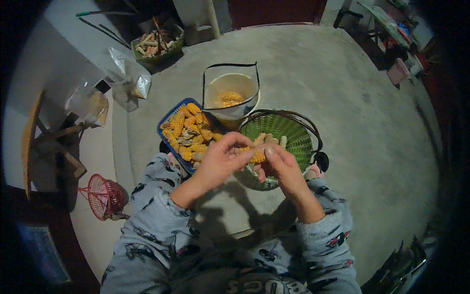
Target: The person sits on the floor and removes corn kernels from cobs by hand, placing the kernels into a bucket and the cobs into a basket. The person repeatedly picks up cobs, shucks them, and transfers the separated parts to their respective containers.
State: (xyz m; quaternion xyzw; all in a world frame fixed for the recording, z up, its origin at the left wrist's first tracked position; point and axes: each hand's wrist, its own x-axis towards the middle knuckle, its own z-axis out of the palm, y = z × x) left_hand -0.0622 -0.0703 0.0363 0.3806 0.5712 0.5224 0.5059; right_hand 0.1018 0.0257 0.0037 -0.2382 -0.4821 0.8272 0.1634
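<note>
Between my two hands is a partly stripped corn cob [258,157], with yellow kernels still on one side. My left hand [230,152] grips its left end, and the fingers of my right hand [279,161] close around its right end. Directly beneath my hands stands a green and white woven basket [293,128] with a few bare cobs [271,139] in it. To the left, a blue plastic basket [160,128] holds many dried ears of corn [179,123]. Beyond them, loose kernels [230,98] lie in a bucket [253,110] with a dark-edged clear liner.
A red plastic basket [106,197] rests at left near a wooden folding stand [60,132]. Plastic bags [128,79] lean along the left wall. A green basket of bare cobs [156,46] stands at the back left. A cluttered table [385,24] is at the far right.
</note>
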